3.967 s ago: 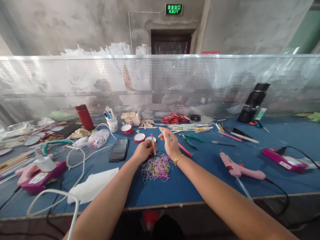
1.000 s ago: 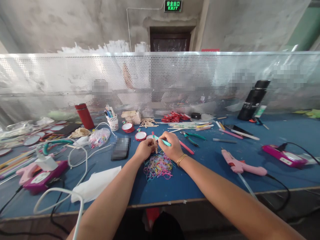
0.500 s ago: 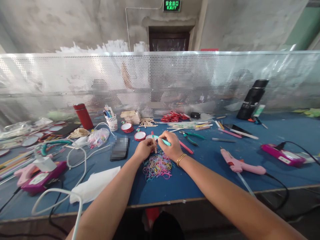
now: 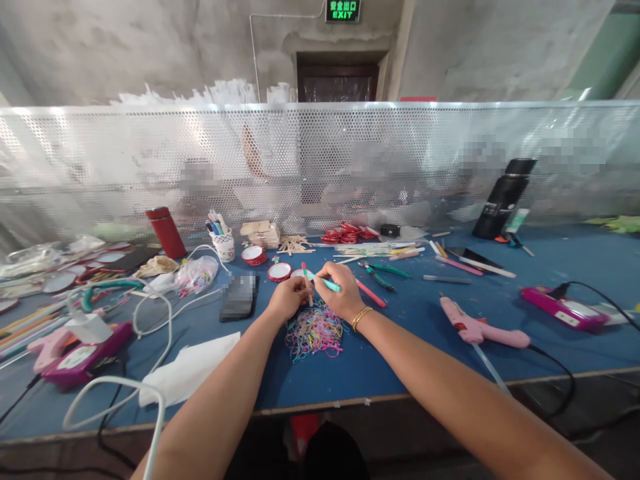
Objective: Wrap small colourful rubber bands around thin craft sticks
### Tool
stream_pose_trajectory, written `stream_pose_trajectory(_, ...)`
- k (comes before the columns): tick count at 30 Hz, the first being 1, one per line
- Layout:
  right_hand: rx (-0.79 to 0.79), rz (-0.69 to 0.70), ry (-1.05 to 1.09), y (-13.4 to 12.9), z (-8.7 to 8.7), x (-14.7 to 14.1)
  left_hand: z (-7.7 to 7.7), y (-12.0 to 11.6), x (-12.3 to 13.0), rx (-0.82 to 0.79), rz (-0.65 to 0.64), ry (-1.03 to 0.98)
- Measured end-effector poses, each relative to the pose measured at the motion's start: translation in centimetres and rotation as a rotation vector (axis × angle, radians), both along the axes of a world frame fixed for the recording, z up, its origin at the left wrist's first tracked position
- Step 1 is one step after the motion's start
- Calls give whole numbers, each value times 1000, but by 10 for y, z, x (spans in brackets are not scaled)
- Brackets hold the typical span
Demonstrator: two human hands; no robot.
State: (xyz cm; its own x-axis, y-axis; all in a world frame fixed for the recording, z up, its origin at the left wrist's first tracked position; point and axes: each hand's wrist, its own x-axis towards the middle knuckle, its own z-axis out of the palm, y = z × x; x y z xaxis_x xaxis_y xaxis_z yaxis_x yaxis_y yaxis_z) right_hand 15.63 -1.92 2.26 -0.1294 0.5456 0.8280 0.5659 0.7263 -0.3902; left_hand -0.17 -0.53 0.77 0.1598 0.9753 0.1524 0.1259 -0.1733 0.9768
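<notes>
My left hand (image 4: 290,298) is closed on a small wooden stick (image 4: 308,291) with a red upper end, held upright. In my right hand (image 4: 340,290) is a turquoise pen (image 4: 327,283), its tip against or very near the stick's coloured part. Just below both hands lies a heap of thin multicoloured cords (image 4: 316,333) on the blue table. Behind my left hand sits a round white piece with a red rim (image 4: 279,271). A red-pink pen (image 4: 372,294) lies right of my right hand.
Left are a phone (image 4: 239,298), white cloth (image 4: 193,370), cables and a red bottle (image 4: 165,233). Pliers (image 4: 383,273), a pink glue gun (image 4: 480,327) and a black bottle (image 4: 504,199) are right. A perforated metal screen (image 4: 310,147) stands behind the table.
The view has shifted very slightly. Both hands keep nearly the same place and hold, with the turquoise pen still at the stick.
</notes>
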Motion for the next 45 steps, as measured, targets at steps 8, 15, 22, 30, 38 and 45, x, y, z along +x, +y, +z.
stream_pose_trajectory(8, -21, -33, 2, 3, -1, 2, -3, 3, -1, -16, 14, 23)
stream_pose_trajectory(15, -9, -6, -16, 1, 0, 0, -4, 3, -1, 5, -15, -15)
stream_pose_trajectory(22, -17, -30, -3, 3, -1, 2, -1, 1, -1, -4, 5, 18)
stream_pose_trajectory(30, -25, -22, -14, 4, -1, 2, -2, 3, -1, 11, 0, 30)
stream_pose_trajectory(38, -1, 5, -27, 1, -1, -1, -4, 4, -2, 30, -7, 27)
stream_pose_trajectory(45, -17, -58, -2, 3, -1, 1, -2, 3, 0, -28, 13, 7)
